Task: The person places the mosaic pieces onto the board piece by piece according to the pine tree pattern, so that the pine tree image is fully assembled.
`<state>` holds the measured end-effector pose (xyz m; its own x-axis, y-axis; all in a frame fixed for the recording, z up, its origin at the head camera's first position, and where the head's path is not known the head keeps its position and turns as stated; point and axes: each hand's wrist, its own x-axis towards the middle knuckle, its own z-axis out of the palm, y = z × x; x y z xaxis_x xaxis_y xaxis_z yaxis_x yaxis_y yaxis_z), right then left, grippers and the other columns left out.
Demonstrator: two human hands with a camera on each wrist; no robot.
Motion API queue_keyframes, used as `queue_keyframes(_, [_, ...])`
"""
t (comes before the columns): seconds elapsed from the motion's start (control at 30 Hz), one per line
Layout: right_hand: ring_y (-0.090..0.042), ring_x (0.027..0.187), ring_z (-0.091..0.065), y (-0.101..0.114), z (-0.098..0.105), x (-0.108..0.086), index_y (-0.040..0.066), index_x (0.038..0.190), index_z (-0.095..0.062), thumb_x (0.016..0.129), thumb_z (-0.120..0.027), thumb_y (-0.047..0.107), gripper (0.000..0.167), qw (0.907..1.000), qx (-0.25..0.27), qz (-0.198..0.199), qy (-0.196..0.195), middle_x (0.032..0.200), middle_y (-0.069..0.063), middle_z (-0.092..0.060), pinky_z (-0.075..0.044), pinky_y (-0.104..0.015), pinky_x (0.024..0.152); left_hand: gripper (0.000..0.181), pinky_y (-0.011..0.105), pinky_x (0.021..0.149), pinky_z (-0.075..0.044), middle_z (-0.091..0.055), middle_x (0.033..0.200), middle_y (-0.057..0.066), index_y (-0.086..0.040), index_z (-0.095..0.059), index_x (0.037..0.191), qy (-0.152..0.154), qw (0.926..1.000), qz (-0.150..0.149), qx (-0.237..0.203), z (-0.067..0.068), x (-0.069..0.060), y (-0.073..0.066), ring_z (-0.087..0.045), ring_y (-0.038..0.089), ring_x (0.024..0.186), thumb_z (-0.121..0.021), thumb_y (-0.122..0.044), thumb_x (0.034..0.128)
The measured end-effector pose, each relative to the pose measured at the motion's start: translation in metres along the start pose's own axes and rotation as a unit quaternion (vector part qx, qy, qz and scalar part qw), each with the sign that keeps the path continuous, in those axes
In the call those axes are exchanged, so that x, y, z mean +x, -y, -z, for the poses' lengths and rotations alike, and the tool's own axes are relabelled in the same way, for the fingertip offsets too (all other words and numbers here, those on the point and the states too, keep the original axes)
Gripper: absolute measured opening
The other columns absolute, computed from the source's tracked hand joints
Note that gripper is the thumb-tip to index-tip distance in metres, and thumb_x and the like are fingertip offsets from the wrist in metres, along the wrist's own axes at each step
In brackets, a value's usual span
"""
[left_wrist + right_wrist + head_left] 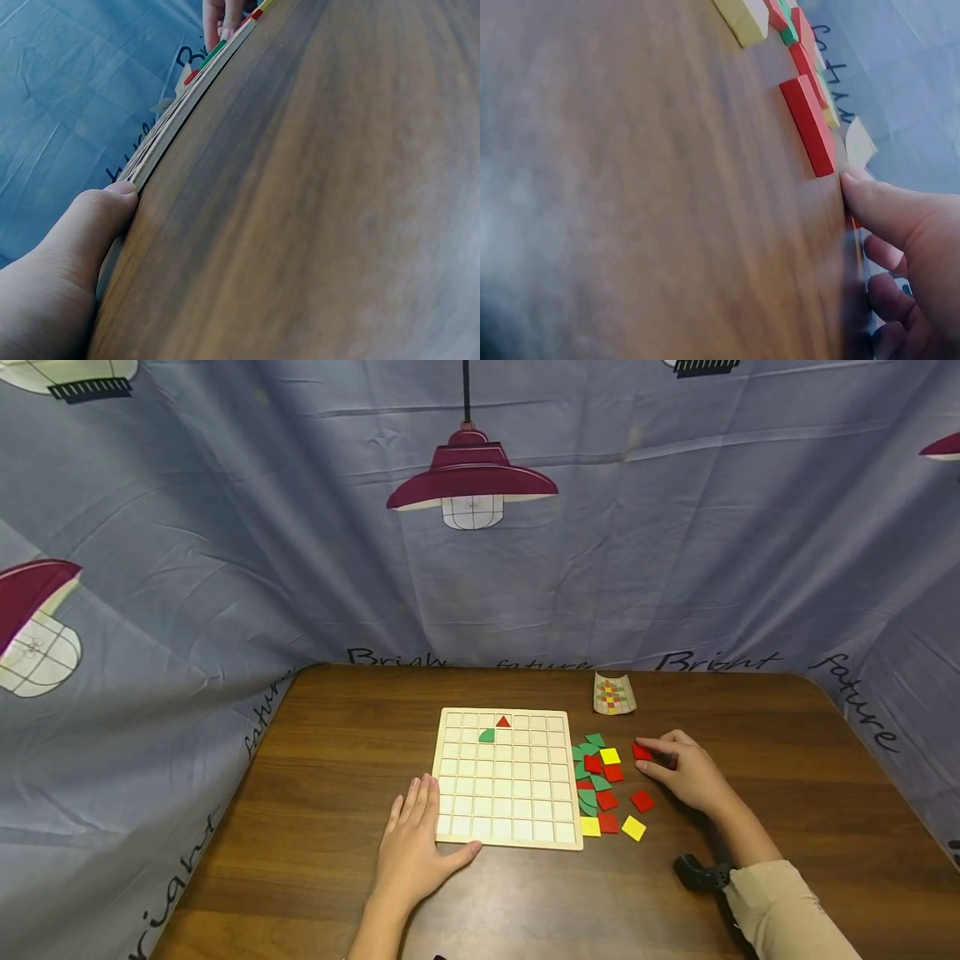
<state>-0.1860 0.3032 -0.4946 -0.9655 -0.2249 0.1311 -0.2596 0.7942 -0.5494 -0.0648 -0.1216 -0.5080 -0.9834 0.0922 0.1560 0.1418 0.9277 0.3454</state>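
Note:
A square wooden grid board (504,785) lies on the table, bearing a red triangle (503,722) in its top row and a green quarter-round tile (487,736) just below and left of it. My left hand (411,852) rests at the board's lower left corner, fingers extended along the left edge and thumb at the front edge. The left wrist view shows that thumb (112,195) against the board's side. Right of the loose pieces, my right hand (690,775) pinches a red tile (642,752) between thumb and fingers, low over the table.
Several loose red, green and yellow tiles (608,823) lie along the board's right edge, some overlapping. A separate red square (642,801) and a yellow square (633,827) lie nearer my right hand. Behind them stands a curled pattern card (614,695). A curtain (480,593) hangs behind the table.

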Motion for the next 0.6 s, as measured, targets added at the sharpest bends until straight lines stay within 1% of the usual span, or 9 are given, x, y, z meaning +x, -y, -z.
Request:
queue_keyframes(0.1, [-0.015,0.081,-0.046,0.001,0.000,0.000,0.010,0.119,-0.073,0.089,-0.075,0.029,0.035,1.0000,0.000,-0.002,-0.003,0.101,-0.006,-0.059,-0.039,-0.024,0.066,0.116,0.048,0.126,-0.018,-0.025,0.164,0.011,-0.004,-0.024,0.157,-0.002,1.0000,-0.001,-0.001,0.000,0.000,0.000,-0.020,0.026,0.154,-0.054,-0.083,0.0777])
queue_keyframes(0.2, [-0.017,0.083,-0.049,0.003,0.000,0.000,0.010,0.112,-0.074,0.088,-0.076,0.029,0.031,0.9999,-0.012,-0.001,-0.007,0.100,-0.005,-0.061,-0.042,-0.026,0.069,0.116,0.048,0.126,-0.018,-0.026,0.164,0.011,-0.004,-0.025,0.157,-0.004,1.0000,-0.002,0.001,0.000,0.000,0.000,-0.021,0.026,0.154,-0.054,-0.083,0.0775])
queue_keyframes(0.37, [-0.016,0.080,-0.050,0.011,-0.001,0.002,0.009,0.105,-0.074,0.086,-0.077,0.034,0.031,0.9983,-0.050,0.011,-0.028,0.097,-0.003,-0.063,-0.042,-0.028,0.067,0.116,0.048,0.125,-0.019,-0.026,0.164,0.011,-0.004,-0.025,0.157,-0.005,1.0000,-0.003,-0.001,0.000,0.000,0.000,-0.022,0.026,0.154,-0.055,-0.083,0.0771])
queue_keyframes(0.5, [-0.015,0.077,-0.049,0.028,-0.003,0.008,0.008,0.104,-0.073,0.088,-0.075,0.034,0.030,0.9982,-0.040,0.020,-0.041,0.096,-0.002,-0.063,-0.041,-0.025,0.063,0.116,0.049,0.125,-0.018,-0.025,0.164,0.012,-0.004,-0.024,0.157,-0.003,1.0000,-0.001,-0.004,0.000,0.000,0.000,-0.021,0.026,0.154,-0.056,-0.083,0.0768])
queue_keyframes(0.6, [-0.014,0.077,-0.049,0.047,-0.006,0.015,0.008,0.107,-0.073,0.089,-0.074,0.033,0.030,0.9990,-0.015,0.025,-0.033,0.097,-0.003,-0.063,-0.041,-0.024,0.062,0.117,0.048,0.126,-0.018,-0.025,0.164,0.012,-0.004,-0.024,0.157,-0.001,1.0000,0.001,-0.003,0.000,0.001,0.000,-0.021,0.025,0.154,-0.056,-0.083,0.0768])
